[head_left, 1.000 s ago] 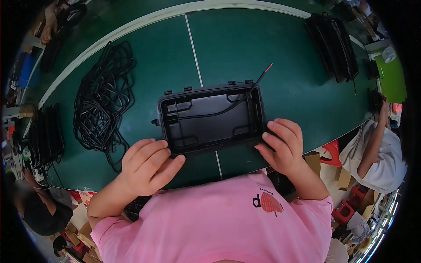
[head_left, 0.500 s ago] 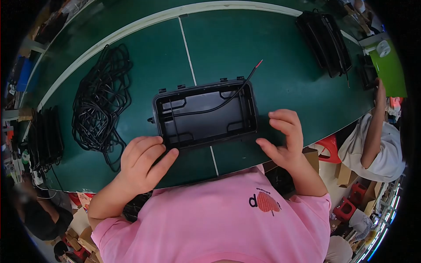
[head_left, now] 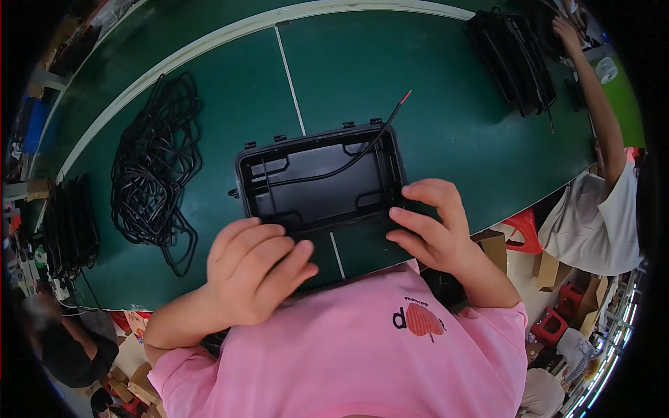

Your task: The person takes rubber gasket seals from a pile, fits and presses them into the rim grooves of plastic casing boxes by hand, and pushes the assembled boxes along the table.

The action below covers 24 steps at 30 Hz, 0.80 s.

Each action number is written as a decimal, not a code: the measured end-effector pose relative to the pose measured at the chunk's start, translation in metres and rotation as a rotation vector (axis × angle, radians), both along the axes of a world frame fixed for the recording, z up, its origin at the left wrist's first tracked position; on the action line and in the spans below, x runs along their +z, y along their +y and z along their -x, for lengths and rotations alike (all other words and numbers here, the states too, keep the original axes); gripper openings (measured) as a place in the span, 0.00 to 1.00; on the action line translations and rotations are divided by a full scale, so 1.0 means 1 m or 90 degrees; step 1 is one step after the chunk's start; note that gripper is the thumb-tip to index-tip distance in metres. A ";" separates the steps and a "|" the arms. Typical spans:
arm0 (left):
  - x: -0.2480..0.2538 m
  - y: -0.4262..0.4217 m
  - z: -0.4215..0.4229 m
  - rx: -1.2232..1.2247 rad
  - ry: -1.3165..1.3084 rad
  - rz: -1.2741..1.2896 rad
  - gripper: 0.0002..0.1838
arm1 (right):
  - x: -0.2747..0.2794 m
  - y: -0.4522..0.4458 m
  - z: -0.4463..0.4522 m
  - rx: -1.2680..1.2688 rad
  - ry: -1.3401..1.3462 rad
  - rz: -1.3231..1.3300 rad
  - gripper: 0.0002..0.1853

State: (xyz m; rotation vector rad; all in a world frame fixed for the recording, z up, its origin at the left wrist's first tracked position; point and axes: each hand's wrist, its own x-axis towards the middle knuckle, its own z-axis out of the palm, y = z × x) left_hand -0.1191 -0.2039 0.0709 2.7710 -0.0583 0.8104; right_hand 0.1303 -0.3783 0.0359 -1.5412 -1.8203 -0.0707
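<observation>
A black plastic box (head_left: 397, 159) lies open side up on the green table, its hinge tabs along the far edge. A black cable (head_left: 391, 115) enters through its left wall, crosses the inside and sticks out past the far right corner, ending in a red tip. My left hand (head_left: 254, 268) is by the box's near left corner, fingers loosely bent and apart, holding nothing. At the near right corner is my right hand (head_left: 435, 223), fingers spread; whether a fingertip touches the box I cannot tell.
A tangled heap of black cable (head_left: 150, 188) lies left of the box. Black cases stand at the far right (head_left: 512, 63) and far left (head_left: 72, 223). A co-worker's arm (head_left: 603, 118) reaches over the table at right. A red stool (head_left: 524, 231) stands below the table's right edge.
My right hand has moved left to the box's near right corner. My left hand has shifted right and toward me. The co-worker's arm has stretched farther toward the far side.
</observation>
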 end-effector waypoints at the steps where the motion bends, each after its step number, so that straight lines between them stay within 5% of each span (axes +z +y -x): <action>1: 0.001 -0.009 -0.014 -0.019 -0.003 0.057 0.23 | -0.001 0.001 -0.001 0.012 0.020 -0.002 0.29; 13: 0.000 -0.041 -0.092 0.072 0.148 0.316 0.11 | -0.002 0.010 -0.022 0.010 0.172 0.043 0.33; 24: -0.008 -0.041 -0.095 0.014 0.101 0.264 0.12 | -0.009 0.012 -0.028 0.053 0.194 0.017 0.26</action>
